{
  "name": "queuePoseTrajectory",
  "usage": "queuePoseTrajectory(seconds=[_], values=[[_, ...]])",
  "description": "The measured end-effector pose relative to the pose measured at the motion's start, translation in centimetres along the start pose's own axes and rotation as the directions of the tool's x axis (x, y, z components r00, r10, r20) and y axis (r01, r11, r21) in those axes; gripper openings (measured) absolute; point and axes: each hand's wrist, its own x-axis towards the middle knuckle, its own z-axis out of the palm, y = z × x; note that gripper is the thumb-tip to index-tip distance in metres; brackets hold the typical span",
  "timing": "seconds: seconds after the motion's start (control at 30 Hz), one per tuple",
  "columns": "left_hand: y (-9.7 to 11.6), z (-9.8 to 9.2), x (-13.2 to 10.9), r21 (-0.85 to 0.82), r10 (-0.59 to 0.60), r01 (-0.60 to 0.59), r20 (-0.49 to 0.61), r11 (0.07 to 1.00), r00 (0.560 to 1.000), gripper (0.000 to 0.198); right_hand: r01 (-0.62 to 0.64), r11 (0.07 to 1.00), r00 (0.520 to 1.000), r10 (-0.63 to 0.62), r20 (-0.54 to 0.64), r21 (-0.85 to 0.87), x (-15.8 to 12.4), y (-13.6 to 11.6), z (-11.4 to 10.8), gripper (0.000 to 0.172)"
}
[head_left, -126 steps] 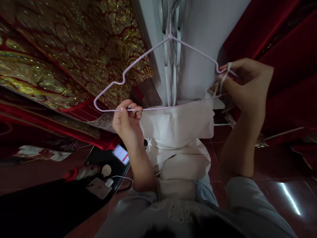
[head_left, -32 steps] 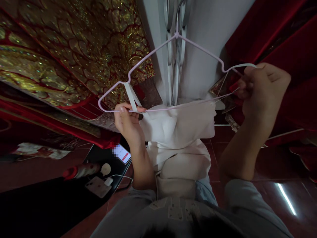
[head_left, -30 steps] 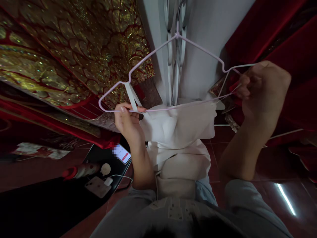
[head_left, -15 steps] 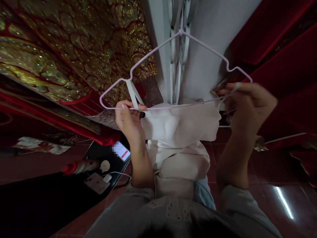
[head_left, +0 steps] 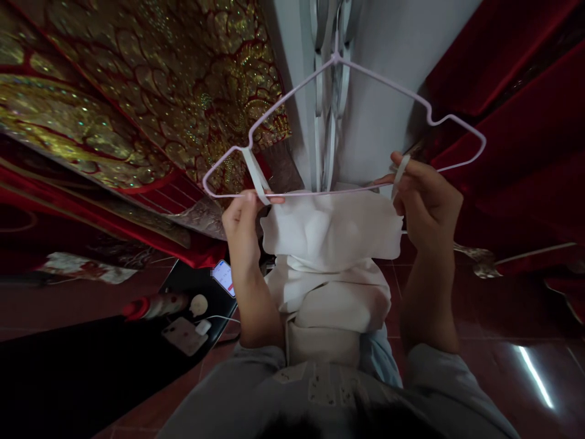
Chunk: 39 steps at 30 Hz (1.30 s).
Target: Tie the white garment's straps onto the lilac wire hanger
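A pale lilac hanger (head_left: 336, 58) hangs by its hook at the wall rail. My left hand (head_left: 242, 222) is closed on its bottom bar near the left corner. One white strap (head_left: 256, 175) loops over the hanger's left notch and runs down past my left fingers. Below the bar lies a white garment (head_left: 331, 225), folded over in front of my body. My right hand (head_left: 432, 201) pinches the other strap (head_left: 401, 171), which is looped about its fingers in front of the right part of the bar. The right notch carries no strap.
Gold-sequinned red garments (head_left: 183, 79) crowd the left, and red cloth (head_left: 516, 140) hangs on the right. A metal rail (head_left: 319, 122) runs down the wall. The black bench (head_left: 178, 286) bears a lit phone (head_left: 225, 277), another phone (head_left: 186, 335) and a red-capped bottle (head_left: 158, 305).
My right hand has moved left with its strap, away from the hanger's right end, which now shows fully. The hanger and my left hand have shifted slightly right.
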Motion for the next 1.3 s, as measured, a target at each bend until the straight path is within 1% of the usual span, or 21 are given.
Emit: queuePoseTrajectory(seconds=[0.07,0.13,0.27,0.37,0.47,0.53,0.57,0.6,0.67,0.73,0.77,0.8,0.87,0.93,1.0,1.03,1.1,1.13,1.17,1.23,1.3], values=[[0.6,-0.7,-0.1,0.112,-0.027,0.016,0.093,0.994,0.995,0.045,-0.003,1.0,1.0,0.002,-0.007,-0.01,0.2,0.3,0.0,0.038],[1.7,-1.1,-0.1,0.102,0.0,-0.011,0.107,0.995,0.994,0.044,0.014,1.0,1.0,-0.014,-0.012,0.0,0.3,0.6,0.1,0.037],[4.4,-1.4,0.5,-0.159,0.072,-0.071,-0.001,0.985,0.997,0.042,-0.003,1.0,0.999,0.004,-0.034,0.03,0.4,0.6,0.8,0.042],[5.6,-1.6,1.8,-0.28,0.059,-0.108,-0.177,0.954,0.982,0.037,-0.041,0.997,0.992,0.048,-0.115,0.067,0.4,-0.1,1.5,0.036],[4.8,-1.9,3.1,-0.282,0.153,-0.258,-0.347,0.924,0.925,0.022,0.023,0.989,0.97,0.013,-0.244,0.144,0.6,-0.9,2.1,0.026],[3.3,-2.0,3.6,-0.201,0.207,-0.315,-0.427,0.927,0.88,0.03,0.074,0.984,0.96,-0.026,-0.28,0.164,0.8,-1.1,2.3,0.023],[2.5,-2.1,3.6,-0.162,0.203,-0.307,-0.463,0.938,0.863,0.036,0.085,0.983,0.961,-0.038,-0.273,0.162,0.8,-1.1,2.3,0.022],[1.6,-2.1,3.5,-0.141,0.175,-0.272,-0.479,0.952,0.86,0.04,0.089,0.984,0.963,-0.046,-0.265,0.155,0.9,-1.1,2.3,0.021],[0.2,-1.9,2.9,-0.162,0.081,-0.164,-0.425,0.973,0.901,0.038,0.064,0.989,0.97,-0.03,-0.243,0.131,0.8,-0.9,2.1,0.022],[-0.2,-1.3,2.0,-0.225,0.009,-0.073,-0.274,0.972,0.962,0.029,0.033,0.993,0.975,-0.008,-0.22,0.11,0.5,-0.8,1.8,0.022],[-0.2,-0.8,1.5,-0.251,-0.004,-0.046,-0.198,0.967,0.98,0.025,0.026,0.995,0.978,-0.006,-0.206,0.095,0.3,-0.8,1.7,0.021],[0.1,-0.3,1.1,-0.264,-0.004,-0.034,-0.142,0.964,0.99,0.019,0.032,0.997,0.98,-0.016,-0.198,0.077,0.2,-0.8,1.7,0.02],[0.8,0.7,0.4,-0.261,0.018,-0.042,-0.094,0.964,0.995,0.011,0.067,0.997,0.98,-0.059,-0.189,0.038,0.0,-0.9,1.8,0.021],[1.5,1.4,0.0,-0.255,0.045,-0.062,-0.071,0.965,0.996,0.018,0.116,0.993,0.963,-0.106,-0.248,0.023,0.2,-0.7,1.9,0.026],[2.0,1.6,-0.2,-0.272,0.064,-0.07,-0.03,0.96,0.998,0.025,0.188,0.981,0.905,-0.153,-0.396,0.05,1.0,0.0,1.6,0.029],[2.2,1.5,-0.1,-0.287,0.07,-0.068,-0.005,0.956,0.998,0.026,0.23,0.971,0.856,-0.171,-0.488,0.062,1.5,0.6,1.2,0.029],[2.2,1.2,0.0,-0.304,0.068,-0.056,0.028,0.951,0.997,0.028,0.307,0.95,0.729,-0.194,-0.657,0.06,2.7,2.4,-0.4,0.025],[2.2,1.1,0.1,-0.301,0.06,-0.047,0.033,0.952,0.998,0.029,0.311,0.949,0.665,-0.183,-0.724,0.046,3.3,3.4,-1.5,0.021],[2.0,1.0,0.2,-0.298,0.05,-0.04,0.027,0.954,0.998,0.03,0.303,0.952,0.628,-0.168,-0.76,0.04,3.8,4.3,-2.6,0.015],[1.6,0.9,0.3,-0.296,0.022,-0.017,0.013,0.955,1.0,0.029,0.178,0.982,0.642,-0.064,-0.764,0.068,4.6,5.7,-4.6,0.016],[1.2,1.0,0.5,-0.316,0.011,-0.007,0.011,0.949,1.0,0.029,0.043,0.996,0.717,0.023,-0.696,0.077,5.3,6.1,-5.4,0.02]])
